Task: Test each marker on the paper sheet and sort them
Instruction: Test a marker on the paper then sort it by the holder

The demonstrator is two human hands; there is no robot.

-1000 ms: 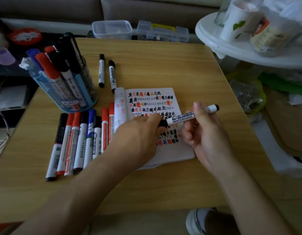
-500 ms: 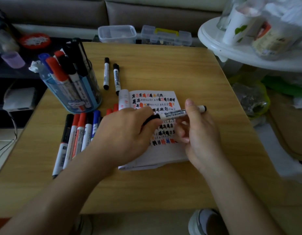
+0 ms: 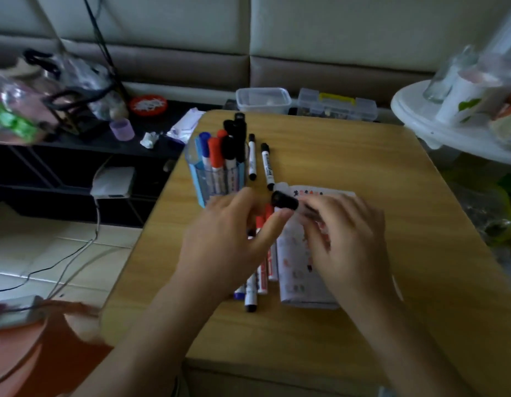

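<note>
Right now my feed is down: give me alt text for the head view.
Both hands meet over the paper sheet on the wooden table: the right hand holds a black-capped marker, and the left hand reaches toward its cap. A row of markers lies beside the sheet, behind it a clear cup of markers.

A pale cushioned sofa (image 3: 320,38) runs behind the wooden table (image 3: 348,156). Left, a dark low shelf (image 3: 62,173) stands on light floor tiles (image 3: 48,253). Lighting is dim.
</note>
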